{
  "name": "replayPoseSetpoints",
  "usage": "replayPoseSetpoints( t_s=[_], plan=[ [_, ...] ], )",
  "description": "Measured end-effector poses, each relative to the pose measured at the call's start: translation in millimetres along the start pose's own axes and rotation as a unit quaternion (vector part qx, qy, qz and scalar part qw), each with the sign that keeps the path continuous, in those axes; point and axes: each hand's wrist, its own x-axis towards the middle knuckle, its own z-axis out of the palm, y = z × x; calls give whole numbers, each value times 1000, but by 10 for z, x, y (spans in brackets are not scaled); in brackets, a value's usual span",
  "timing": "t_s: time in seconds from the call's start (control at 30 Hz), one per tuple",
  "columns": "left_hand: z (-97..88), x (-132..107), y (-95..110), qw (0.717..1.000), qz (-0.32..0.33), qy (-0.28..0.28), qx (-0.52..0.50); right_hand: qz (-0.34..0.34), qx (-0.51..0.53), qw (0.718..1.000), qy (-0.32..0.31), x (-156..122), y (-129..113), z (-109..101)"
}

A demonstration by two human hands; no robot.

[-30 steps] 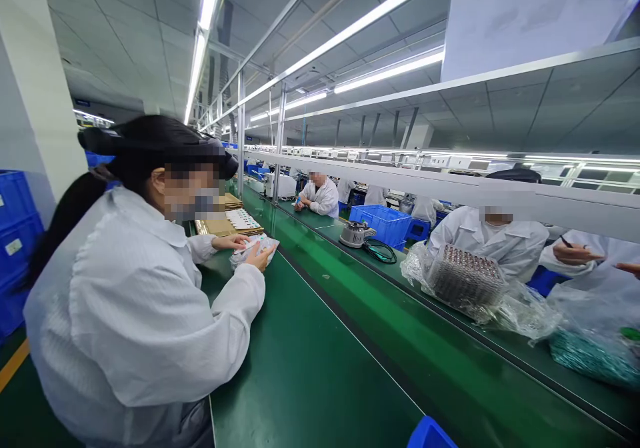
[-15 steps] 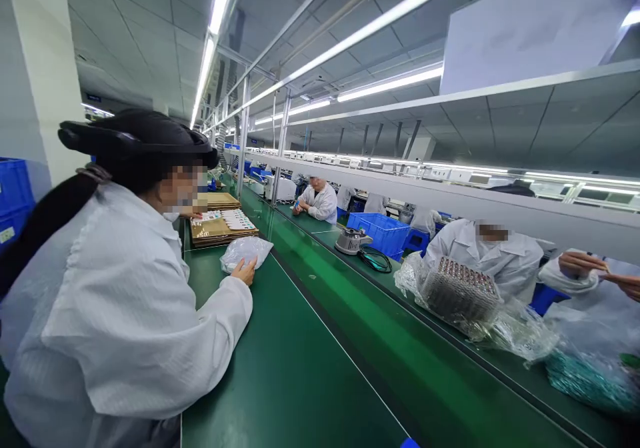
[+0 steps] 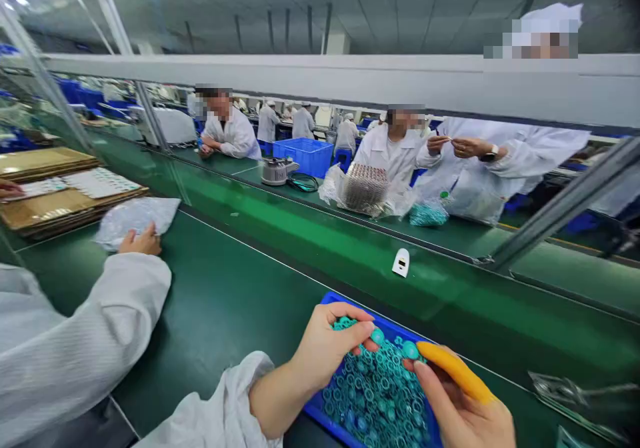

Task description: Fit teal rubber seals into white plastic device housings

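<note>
Above a blue tray (image 3: 334, 297) my left hand (image 3: 327, 345) pinches a small teal round plastic piece (image 3: 377, 335) between thumb and finger. Close by, my right hand (image 3: 465, 395) grips a similar teal disc-like piece (image 3: 410, 350); a yellow cover (image 3: 455, 368) sleeves one of its fingers. The two pieces are apart, a short gap between them. Many loose teal rings (image 3: 375, 388) fill the tray beneath both hands. Part of the tray's near side is hidden by my left forearm and my right hand.
To the left, a co-worker's hand (image 3: 141, 240) rests on a plastic bag (image 3: 163, 211) beside stacked brown boards (image 3: 30, 215). A white device (image 3: 401, 263) lies on the green conveyor (image 3: 280, 235). Clear packaging (image 3: 565, 395) lies at right. Other people work across the line.
My view has swung right and down from the neighbouring co-worker. Both my hands, the teal pieces and most of the blue tray have come into sight.
</note>
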Motion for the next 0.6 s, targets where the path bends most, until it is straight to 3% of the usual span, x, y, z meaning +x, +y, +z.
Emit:
replayPoseSetpoints(
  t_s=[0.1,0.27,0.47,0.6],
  plan=[
    [-29,-21,23,1000,0,-13,14,65,94,993,-16,11,-140,50],
    [-44,-44,40,999,12,-9,38,69,148,986,-29,69,-259,96],
    [-57,-45,42,997,19,-9,68,37,121,991,-49,82,-276,110],
    [-153,-11,160,978,39,-38,202,-13,50,998,-41,84,-112,23]
  ],
)
